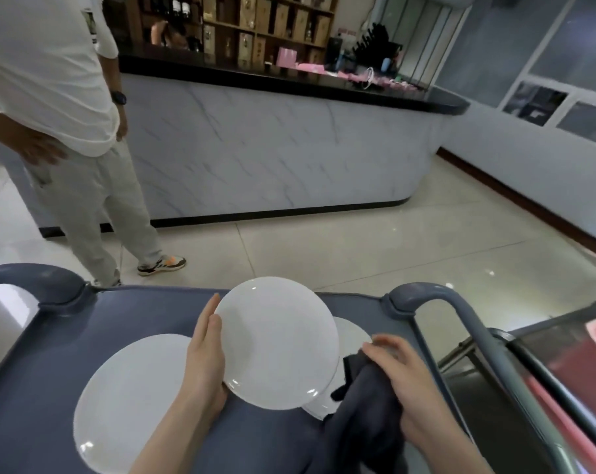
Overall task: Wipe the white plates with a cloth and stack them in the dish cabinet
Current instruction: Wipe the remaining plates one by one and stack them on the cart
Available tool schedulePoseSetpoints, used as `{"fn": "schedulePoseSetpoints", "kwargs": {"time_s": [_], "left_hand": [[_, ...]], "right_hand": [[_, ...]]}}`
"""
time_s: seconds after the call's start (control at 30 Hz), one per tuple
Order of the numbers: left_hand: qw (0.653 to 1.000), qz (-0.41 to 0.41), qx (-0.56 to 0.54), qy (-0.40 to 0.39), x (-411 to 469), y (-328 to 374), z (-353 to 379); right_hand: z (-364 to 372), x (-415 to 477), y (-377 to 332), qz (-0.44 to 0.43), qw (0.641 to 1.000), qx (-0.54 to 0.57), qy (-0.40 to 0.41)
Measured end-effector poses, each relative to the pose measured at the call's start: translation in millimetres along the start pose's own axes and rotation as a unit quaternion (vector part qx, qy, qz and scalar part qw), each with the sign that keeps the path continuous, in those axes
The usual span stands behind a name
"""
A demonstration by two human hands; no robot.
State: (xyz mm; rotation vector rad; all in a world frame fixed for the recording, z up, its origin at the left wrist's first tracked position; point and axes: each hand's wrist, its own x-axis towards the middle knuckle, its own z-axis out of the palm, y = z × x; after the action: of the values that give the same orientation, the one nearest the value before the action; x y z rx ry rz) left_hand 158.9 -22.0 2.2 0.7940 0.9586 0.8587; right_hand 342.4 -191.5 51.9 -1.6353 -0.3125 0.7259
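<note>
White left plate (129, 401) lies flat on the grey cart (50, 354), apparently awaiting its turn. Left hand (204, 360) pinches the rim of the raised plate (276, 343), thumb on its face, tilting it toward the viewer, likely to present the surface for wiping. Behind it a right plate (354, 336) rests on the cart, partly hidden. Right hand (402, 381) grips the dark cloth (368, 419) just beside the raised plate's lower edge. No dish cabinet is visible.

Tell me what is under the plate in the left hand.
Another white plate on the gray cart, peeking out at right. Most of it is covered by the held plate and cloth.
</note>
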Motion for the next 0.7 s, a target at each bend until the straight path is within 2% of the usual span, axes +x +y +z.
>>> {"fn": "schedulePoseSetpoints", "kwargs": {"time_s": [0.1, 0.17, 0.2, 0.27, 0.37, 0.43, 0.5, 0.63, 0.7], "left_hand": [[1.000, 0.008, 0.019, -0.013, -3, -5, 16], [0.999, 0.011, 0.023, -0.023, -10, -4, 29], [0.999, 0.013, 0.025, -0.031, -14, -4, 35], [0.998, 0.022, 0.035, -0.042, -20, -3, 46], [0.996, 0.057, 0.042, -0.047, -26, -1, 55], [0.996, 0.072, 0.039, -0.040, -27, 5, 56], [0.996, 0.073, 0.036, -0.030, -26, 8, 53], [0.998, 0.042, 0.020, -0.052, -28, 7, 53], [0.998, 0.032, 0.007, -0.048, -31, 8, 54]], "right_hand": [[-13, -4, -27, -0.070, 0.997, 0.041, -0.013], [-9, -6, -32, -0.158, 0.984, -0.047, -0.068], [-4, -8, -28, -0.207, 0.966, -0.117, -0.097], [6, -10, -11, -0.286, 0.912, -0.261, -0.133], [10, -9, 18, -0.423, 0.799, -0.396, -0.161], [9, -12, 28, -0.489, 0.749, -0.412, -0.175], [13, -17, 28, -0.526, 0.721, -0.395, -0.217], [39, -18, -2, -0.445, 0.746, -0.353, -0.348], [57, -10, -11, -0.438, 0.749, -0.376, -0.326]]}}
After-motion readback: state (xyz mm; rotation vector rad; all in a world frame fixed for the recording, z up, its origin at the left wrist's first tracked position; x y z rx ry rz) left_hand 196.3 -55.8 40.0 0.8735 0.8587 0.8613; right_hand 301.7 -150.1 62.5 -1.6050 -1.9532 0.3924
